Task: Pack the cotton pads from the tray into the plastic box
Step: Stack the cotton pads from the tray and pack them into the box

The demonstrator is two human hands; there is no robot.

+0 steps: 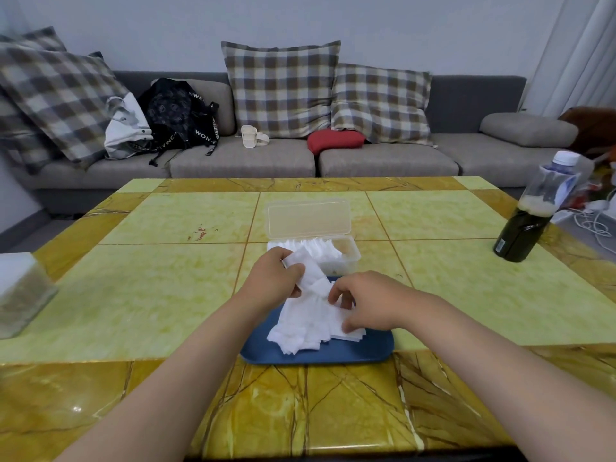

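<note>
A loose heap of white cotton pads [308, 325] lies on a blue tray [366, 353] near the table's front. Just behind the tray stands a clear plastic box [346, 253] with its lid [308, 218] tipped up and open; white pads stand on edge inside its left part. My left hand [271, 278] is shut on a small stack of pads, held above the tray's far edge in front of the box. My right hand [363, 305] pinches the pads at the top of the heap on the tray.
A dark drink bottle [530, 218] stands at the table's right edge. A white and clear container [20, 291] sits at the left edge. Behind the yellow tiled table [150, 295] is a grey sofa [243, 161] with cushions and bags.
</note>
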